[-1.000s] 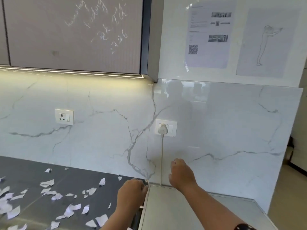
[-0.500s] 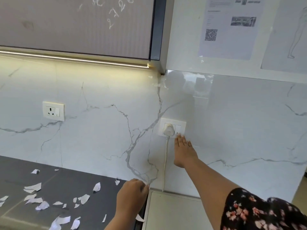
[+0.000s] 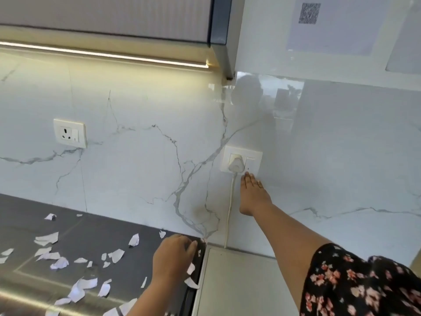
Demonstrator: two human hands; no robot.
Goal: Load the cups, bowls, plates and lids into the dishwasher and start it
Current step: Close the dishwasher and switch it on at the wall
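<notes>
Marble backsplash (image 3: pixel 141 169) fills the view, with a dark worktop (image 3: pixel 95 236) at 8 o'clock and a white dishwasher top (image 3: pixel 239 281) at 6 o'clock. It is identified as such only by the cord (image 3: pixel 230 208) running down behind it.

**Step in hand:** powering the machine at the wall, judged to belong to the start phase. The right hand (image 3: pixel 254 195) lies flat on the backsplash just right of centre. Its fingers are straight, the tips touching the lower edge of the socket (image 3: pixel 241 161), directly under the switch (image 3: pixel 250 161). The left hand (image 3: pixel 173 256), at 6 o'clock, rests on the worktop corner with fingers loosely bent and nothing visibly grasped.

**Next move:** the fingertips probably need to move slightly toward 12 o'clock and press the rocker. The switch position cannot be read.

**Count:**
- Sockets: two. The spare (image 3: pixel 69 133) is at 9 o'clock.
- Plug (image 3: pixel 235 164): one, inserted.
- Cord: one.
- Paper scraps (image 3: pixel 46 238): over twenty, at 7 to 8 o'clock.
- Cups, bowls, plates, lids: none in view.
</notes>
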